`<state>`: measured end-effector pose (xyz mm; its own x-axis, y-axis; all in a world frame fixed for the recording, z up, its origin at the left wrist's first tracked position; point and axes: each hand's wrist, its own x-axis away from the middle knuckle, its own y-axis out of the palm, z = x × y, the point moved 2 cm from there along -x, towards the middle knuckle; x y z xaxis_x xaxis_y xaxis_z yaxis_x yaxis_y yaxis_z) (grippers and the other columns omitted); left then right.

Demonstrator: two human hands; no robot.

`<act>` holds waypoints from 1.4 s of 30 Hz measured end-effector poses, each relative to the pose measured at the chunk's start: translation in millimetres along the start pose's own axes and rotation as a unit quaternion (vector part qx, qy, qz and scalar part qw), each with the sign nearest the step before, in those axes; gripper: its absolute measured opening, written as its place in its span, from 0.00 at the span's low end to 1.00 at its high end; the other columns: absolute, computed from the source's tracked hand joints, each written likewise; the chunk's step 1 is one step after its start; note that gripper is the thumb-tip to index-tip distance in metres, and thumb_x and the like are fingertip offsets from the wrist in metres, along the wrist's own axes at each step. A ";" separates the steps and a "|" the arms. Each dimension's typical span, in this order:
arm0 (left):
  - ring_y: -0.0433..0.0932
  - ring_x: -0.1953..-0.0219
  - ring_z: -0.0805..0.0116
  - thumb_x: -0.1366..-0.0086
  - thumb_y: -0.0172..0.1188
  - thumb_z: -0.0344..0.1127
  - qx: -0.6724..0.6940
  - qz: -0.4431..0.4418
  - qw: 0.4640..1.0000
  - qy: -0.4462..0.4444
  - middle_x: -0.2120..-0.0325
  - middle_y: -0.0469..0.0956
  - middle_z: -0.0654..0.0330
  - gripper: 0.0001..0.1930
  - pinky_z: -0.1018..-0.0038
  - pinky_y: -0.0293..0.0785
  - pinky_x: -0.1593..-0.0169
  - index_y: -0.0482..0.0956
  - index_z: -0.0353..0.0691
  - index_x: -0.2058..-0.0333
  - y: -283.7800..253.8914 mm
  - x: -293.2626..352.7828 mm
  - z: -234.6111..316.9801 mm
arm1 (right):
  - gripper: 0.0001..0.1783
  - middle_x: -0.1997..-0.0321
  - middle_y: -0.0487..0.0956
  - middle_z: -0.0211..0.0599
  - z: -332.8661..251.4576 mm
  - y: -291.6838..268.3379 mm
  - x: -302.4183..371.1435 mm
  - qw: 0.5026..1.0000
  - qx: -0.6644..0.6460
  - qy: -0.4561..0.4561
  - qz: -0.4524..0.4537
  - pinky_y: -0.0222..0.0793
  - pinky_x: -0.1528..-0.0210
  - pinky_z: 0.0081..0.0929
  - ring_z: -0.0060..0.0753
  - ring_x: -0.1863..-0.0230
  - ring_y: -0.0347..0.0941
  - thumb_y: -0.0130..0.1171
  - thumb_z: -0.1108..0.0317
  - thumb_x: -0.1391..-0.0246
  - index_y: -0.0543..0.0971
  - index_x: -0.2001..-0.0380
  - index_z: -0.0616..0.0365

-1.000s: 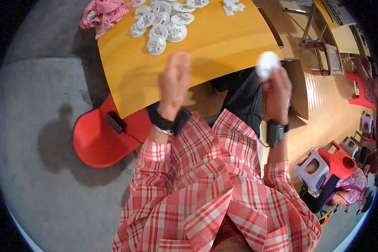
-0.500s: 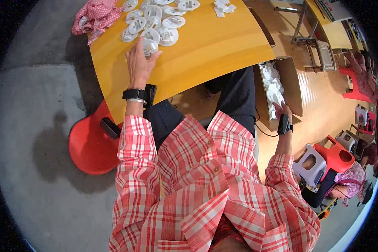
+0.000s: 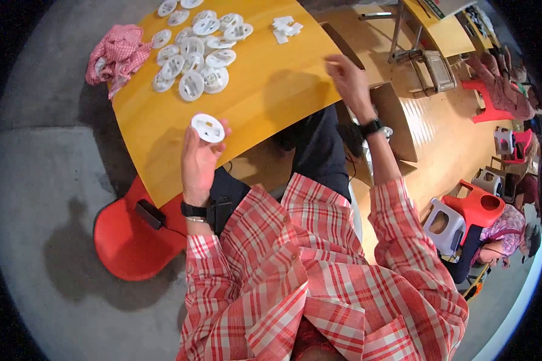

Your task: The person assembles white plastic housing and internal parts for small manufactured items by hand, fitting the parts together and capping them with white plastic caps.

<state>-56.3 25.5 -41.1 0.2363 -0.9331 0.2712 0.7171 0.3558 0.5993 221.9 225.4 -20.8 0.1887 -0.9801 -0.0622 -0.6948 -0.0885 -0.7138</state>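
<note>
Just above the near left part of the yellow table point(image 3: 271, 114), my left hand point(image 3: 200, 165) is closed on a round white plastic disc-shaped part point(image 3: 208, 128). Its face, with small cut-outs and fittings, is tilted up. Over the right edge of the table hangs my right hand point(image 3: 350, 81), slightly blurred, its fingers loosely bent and apart, with nothing visible in them. Several similar white round parts point(image 3: 191, 86) lie in a loose group farther back on the table. Small flat white pieces point(image 3: 286, 28) lie beyond my right hand.
A pink dotted cloth point(image 3: 119, 54) lies on the table's left edge. Right of my legs stands a cardboard box point(image 3: 394, 114) with white parts inside, partly hidden by my forearm. A red stool point(image 3: 123, 240) is at left. Stools point(image 3: 445, 225) and another person point(image 3: 503, 231) are at right.
My left hand has lifted the round white part off the table and drawn it nearer. My right hand has come up out of the cardboard box to the table's right edge.
</note>
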 end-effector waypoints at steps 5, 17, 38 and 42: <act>0.74 0.57 0.60 0.36 0.46 0.55 0.066 -0.034 0.995 -0.061 0.53 0.71 0.48 0.26 0.74 0.69 0.60 0.64 0.44 0.46 13.1 2.3 -18.0 | 0.18 0.66 0.74 0.45 -23.4 48.3 -56.1 0.963 0.160 -0.215 -0.004 0.69 0.60 0.39 0.46 0.60 0.72 0.53 0.57 0.47 0.72 0.52 0.44; 0.74 0.56 0.59 0.36 0.45 0.56 0.099 -0.039 0.993 -0.050 0.51 0.69 0.45 0.29 0.74 0.71 0.59 0.60 0.43 0.44 14.1 12.2 -11.5 | 0.19 0.60 0.69 0.38 -33.3 57.6 17.1 0.932 0.229 -0.270 -0.073 0.65 0.57 0.39 0.43 0.55 0.65 0.56 0.57 0.50 0.72 0.53 0.42; 0.74 0.55 0.53 0.35 0.44 0.55 0.160 -0.079 0.982 -0.058 0.47 0.63 0.37 0.29 0.69 0.72 0.56 0.59 0.41 0.42 16.4 20.3 -15.2 | 0.44 0.40 0.63 0.34 -22.8 60.9 68.0 0.874 0.251 -0.403 -0.108 0.60 0.48 0.39 0.40 0.43 0.60 0.64 0.55 0.62 0.58 0.39 0.29; 0.74 0.55 0.53 0.35 0.44 0.55 0.173 -0.082 0.980 -0.059 0.47 0.63 0.37 0.29 0.69 0.72 0.57 0.60 0.41 0.43 13.3 20.8 -17.2 | 0.38 0.40 0.64 0.34 -19.1 62.2 73.6 0.872 0.253 -0.409 -0.092 0.59 0.47 0.39 0.38 0.43 0.61 0.61 0.53 0.57 0.61 0.40 0.32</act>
<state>-30.6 9.9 -40.4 0.0443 -0.9737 0.2234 0.4686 0.2178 0.8562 179.4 144.3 -56.4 0.8406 -0.4836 -0.2438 -0.2452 0.0615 -0.9675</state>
